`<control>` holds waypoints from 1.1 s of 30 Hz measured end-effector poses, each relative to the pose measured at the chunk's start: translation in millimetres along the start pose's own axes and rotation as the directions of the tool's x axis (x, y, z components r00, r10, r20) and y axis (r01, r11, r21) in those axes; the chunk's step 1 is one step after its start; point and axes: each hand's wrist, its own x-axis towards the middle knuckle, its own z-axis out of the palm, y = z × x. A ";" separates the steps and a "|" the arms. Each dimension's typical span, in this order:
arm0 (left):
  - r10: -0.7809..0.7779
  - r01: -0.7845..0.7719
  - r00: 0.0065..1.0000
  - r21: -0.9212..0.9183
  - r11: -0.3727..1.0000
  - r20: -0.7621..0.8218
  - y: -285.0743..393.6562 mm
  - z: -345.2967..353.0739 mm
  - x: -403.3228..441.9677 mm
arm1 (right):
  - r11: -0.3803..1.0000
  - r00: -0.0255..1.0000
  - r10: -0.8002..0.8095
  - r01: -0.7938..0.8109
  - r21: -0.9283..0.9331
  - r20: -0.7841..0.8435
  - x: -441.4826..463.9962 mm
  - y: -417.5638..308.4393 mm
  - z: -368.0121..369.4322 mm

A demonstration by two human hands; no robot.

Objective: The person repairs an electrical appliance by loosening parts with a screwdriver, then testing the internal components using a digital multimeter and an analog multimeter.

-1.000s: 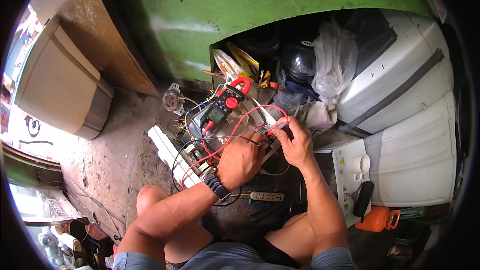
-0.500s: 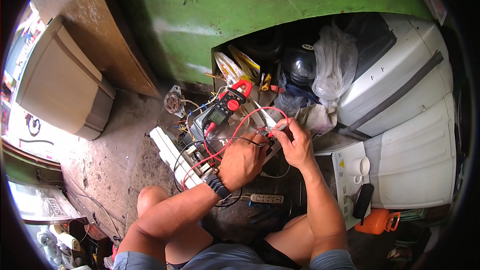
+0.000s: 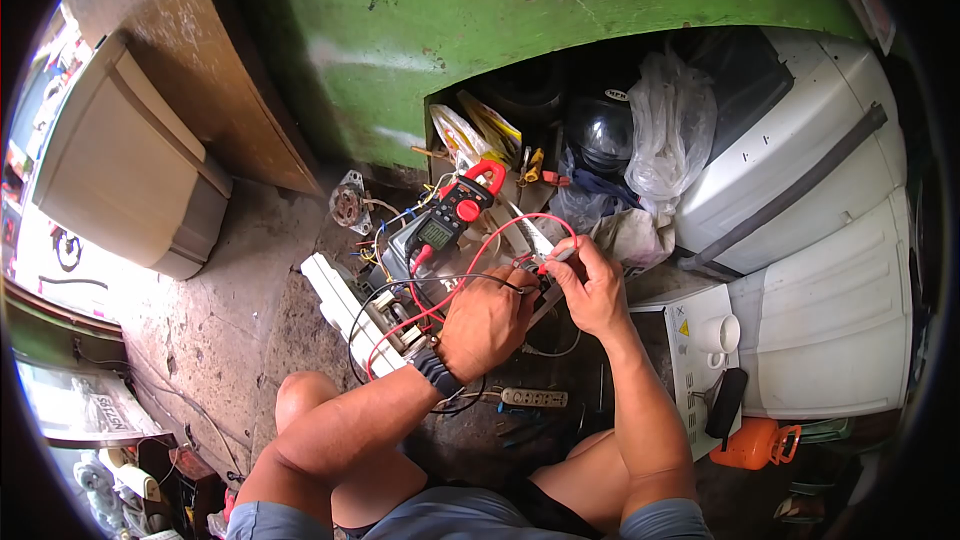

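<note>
Currently right hand [image 3: 597,292] pinches red lead [image 3: 548,215]; left hand [image 3: 484,318] curled around black lead [image 3: 420,280]; white mug's [image 3: 714,336] contents indiscernible.

I count two hands of the person, one left hand [image 3: 485,325] and one right hand [image 3: 595,288], and one watch [image 3: 435,372]. There is one meter [image 3: 452,217], which has one screen [image 3: 435,235] and one round dial [image 3: 467,211]. The thicker cables are two: one red cable [image 3: 543,216] and one black cable [image 3: 430,279]. I see also one power strip [image 3: 534,397], one helmet [image 3: 600,130], one mug [image 3: 720,333] and one orange bottle [image 3: 748,440]. The thin wires [image 3: 377,240] are several, too tangled for an exact count.
</note>
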 end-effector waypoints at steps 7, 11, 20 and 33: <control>-0.005 0.005 1.000 0.007 1.000 0.003 0.7 -0.5 0.4 | 0.998 0.999 -0.049 0.049 -0.036 -0.014 0.3 4.2 0.8; 0.014 -0.014 1.000 0.001 1.000 -0.018 -0.9 1.0 0.7 | 0.997 0.998 -0.061 0.059 -0.047 -0.024 -1.1 6.3 1.9; -0.030 0.008 0.989 -0.148 0.989 -0.148 4.5 -4.2 1.9 | 0.975 0.985 0.066 -0.030 0.219 -0.157 -18.4 12.8 2.8; -0.023 0.015 0.994 -0.073 0.997 -0.111 -1.8 0.8 3.9 | 0.996 0.997 0.054 -0.050 0.073 -0.050 -12.9 0.8 -3.6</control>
